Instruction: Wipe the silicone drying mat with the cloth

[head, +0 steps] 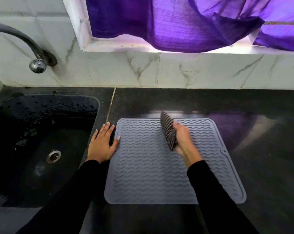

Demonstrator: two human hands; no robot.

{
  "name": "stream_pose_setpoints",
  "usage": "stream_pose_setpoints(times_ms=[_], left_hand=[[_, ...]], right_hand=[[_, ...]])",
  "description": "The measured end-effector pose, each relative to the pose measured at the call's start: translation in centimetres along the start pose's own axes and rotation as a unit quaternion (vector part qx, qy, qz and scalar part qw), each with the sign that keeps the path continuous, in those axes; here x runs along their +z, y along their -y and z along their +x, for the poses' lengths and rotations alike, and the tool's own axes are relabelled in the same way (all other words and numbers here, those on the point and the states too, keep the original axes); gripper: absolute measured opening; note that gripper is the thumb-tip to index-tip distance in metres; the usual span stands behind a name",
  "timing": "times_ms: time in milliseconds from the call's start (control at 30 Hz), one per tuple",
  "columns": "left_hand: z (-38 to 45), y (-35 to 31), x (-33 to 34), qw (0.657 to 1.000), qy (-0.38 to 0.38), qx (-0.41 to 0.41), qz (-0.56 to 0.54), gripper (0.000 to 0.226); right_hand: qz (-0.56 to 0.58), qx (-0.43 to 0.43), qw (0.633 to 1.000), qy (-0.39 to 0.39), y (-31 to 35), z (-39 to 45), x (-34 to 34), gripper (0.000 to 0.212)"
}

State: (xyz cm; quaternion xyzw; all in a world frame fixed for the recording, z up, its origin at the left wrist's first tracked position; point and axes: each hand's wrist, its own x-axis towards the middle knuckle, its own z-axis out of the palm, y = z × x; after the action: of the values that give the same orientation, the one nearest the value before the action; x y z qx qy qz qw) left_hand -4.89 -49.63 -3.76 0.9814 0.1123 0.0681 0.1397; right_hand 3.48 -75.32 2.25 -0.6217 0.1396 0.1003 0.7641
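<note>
Head view: the grey silicone drying mat (148,168) lies flat on the dark table (261,132), near its front edge and just right of the sink (33,141). The right hand (182,138), fingers curled, grips a folded dark patterned cloth (168,130) over the mat's far middle; the cloth stands on edge, and whether it touches the ridges I cannot tell. The left hand (101,143) rests flat with straight fingers at the mat's left edge, thumb on its rim. Pale specks show across the ridges, so wiping looks under way, with most of the surface probably left to cover.
</note>
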Motion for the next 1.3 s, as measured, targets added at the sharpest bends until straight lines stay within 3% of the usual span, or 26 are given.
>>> stream_pose_setpoints(times_ms=[33, 100, 167, 267, 367, 500, 567, 600, 667, 733, 767, 800, 867, 967, 1033, 1200, 1300], left_hand=[[0.0, 0.0, 0.0, 1.000, 0.001, -0.001, 0.000, 0.086], [0.0, -0.1, 0.0, 1.000, -0.001, -0.002, 0.001, 0.086], [0.0, -0.1, -0.1, 1.000, -0.002, -0.002, 0.002, 0.086], [-0.1, -0.2, -0.1, 1.000, -0.001, -0.001, 0.004, 0.086], [0.0, -0.1, -0.1, 1.000, -0.001, 0.001, 0.007, 0.086], [0.0, -0.1, 0.0, 1.000, -0.001, 0.002, 0.011, 0.084], [0.1, -0.1, 0.0, 1.000, -0.001, 0.001, 0.014, 0.084], [0.1, -0.2, 0.0, 1.000, -0.002, 0.000, 0.013, 0.084], [0.0, -0.2, -0.1, 1.000, -0.001, 0.000, 0.010, 0.084], [0.0, -0.2, -0.2, 1.000, -0.001, 0.000, 0.006, 0.085], [0.0, -0.3, -0.3, 1.000, 0.000, 0.000, 0.005, 0.085], [-0.1, -0.3, -0.3, 1.000, 0.000, -0.001, 0.006, 0.086], [-0.2, -0.5, -0.3, 1.000, -0.001, -0.002, 0.006, 0.086], [-0.2, -0.5, -0.4, 1.000, -0.004, -0.003, 0.002, 0.086], [-0.2, -0.5, -0.4, 1.000, -0.006, -0.004, 0.004, 0.086], [-0.1, -0.5, -0.1, 1.000, -0.011, -0.001, 0.012, 0.084], [-0.1, -0.3, 0.0, 1.000, -0.012, 0.001, 0.011, 0.083]], right_hand=[[0.020, -0.002, 0.999, -0.039, 0.8, 0.2, -0.7, 0.027], [-0.171, -0.130, 0.973, -0.081, 1.4, 0.0, -1.8, 0.032], [-0.390, -0.244, 0.885, -0.065, 0.8, -0.4, -2.4, 0.037], [-0.581, -0.266, 0.769, -0.004, -2.1, -0.7, -2.3, 0.040], [-0.672, -0.286, 0.683, -0.022, -4.6, -0.5, -1.8, 0.048], [-0.712, -0.279, 0.644, -0.007, -5.1, 0.1, -1.5, 0.050], [-0.698, -0.297, 0.651, 0.027, -4.5, 0.6, -1.9, 0.049], [-0.674, -0.296, 0.675, 0.048, -3.8, 0.7, -2.2, 0.047], [-0.574, -0.239, 0.780, 0.075, -2.1, 1.5, -2.8, 0.040], [-0.356, -0.108, 0.926, 0.062, 0.5, 2.2, -3.1, 0.031], [-0.246, -0.066, 0.966, 0.039, 1.5, 2.4, -3.2, 0.030], [-0.201, -0.056, 0.978, 0.014, 2.0, 2.4, -3.1, 0.031], [-0.336, -0.144, 0.931, 0.002, 1.9, 1.5, -2.6, 0.030], [-0.556, -0.252, 0.789, 0.071, -1.2, -0.2, -1.6, 0.037], [-0.641, -0.296, 0.705, 0.070, -3.2, -0.8, -1.4, 0.047], [-0.723, -0.292, 0.624, 0.056, -3.7, -0.4, -0.8, 0.057], [-0.788, -0.272, 0.547, 0.073, -3.6, -0.3, 0.6, 0.057]])
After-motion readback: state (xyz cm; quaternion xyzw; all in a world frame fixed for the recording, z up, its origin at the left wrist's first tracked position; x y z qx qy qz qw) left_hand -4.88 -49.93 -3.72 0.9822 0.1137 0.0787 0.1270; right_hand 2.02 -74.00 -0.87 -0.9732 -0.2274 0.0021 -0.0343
